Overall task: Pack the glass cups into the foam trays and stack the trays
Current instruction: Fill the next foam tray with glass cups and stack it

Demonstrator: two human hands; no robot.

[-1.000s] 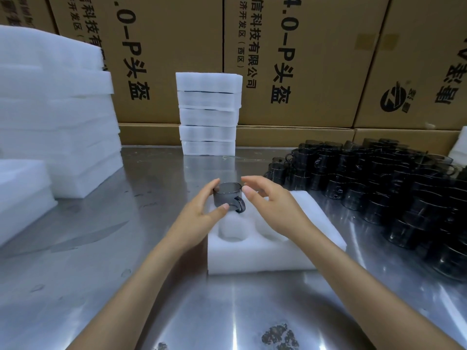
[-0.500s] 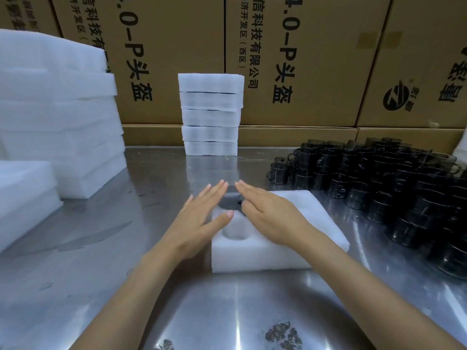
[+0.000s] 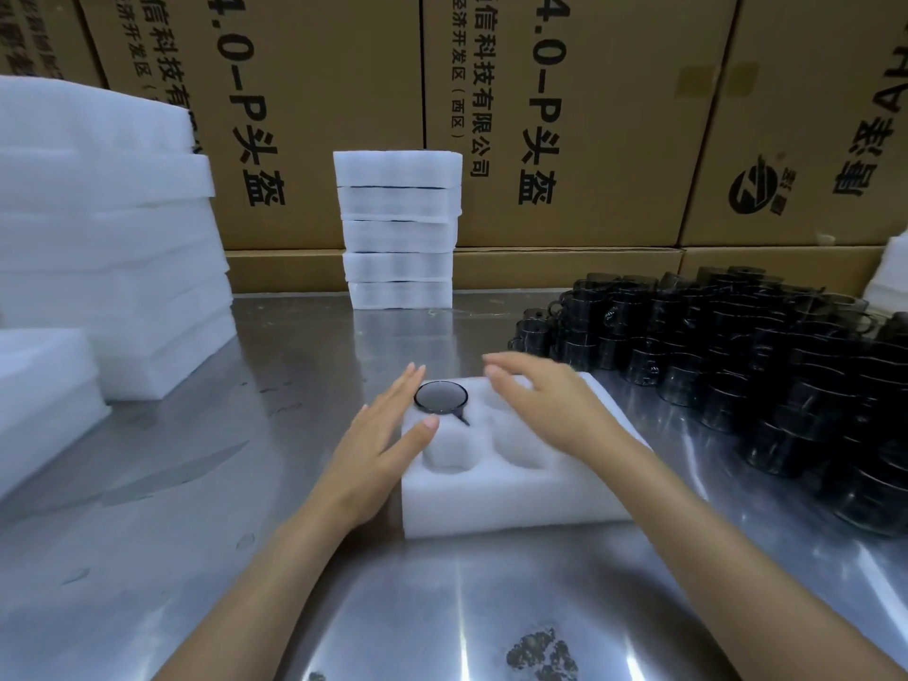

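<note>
One glass cup (image 3: pixel 440 397) sits seated in the far-left pocket of the foam tray (image 3: pixel 511 503), its rim level with the foam surface and its handle pointing toward the near right. The tray lies flat on the steel table (image 3: pixel 196 557); its other visible pockets hold nothing. The left hand (image 3: pixel 381 447) rests against the tray's left edge with fingers straight and together, thumb tip on the foam just beside the cup — it grips nothing. The right hand (image 3: pixel 545 400) is over the tray's far right part, fingers extended and relaxed, holding nothing. Loose dark glass cups (image 3: pixel 737 356) are massed on the table to the right. A stack of foam trays (image 3: pixel 399 231) stands at the far edge of the table against cardboard boxes (image 3: pixel 565 115); larger foam stacks (image 3: pixel 108 238) stand at left.
</note>
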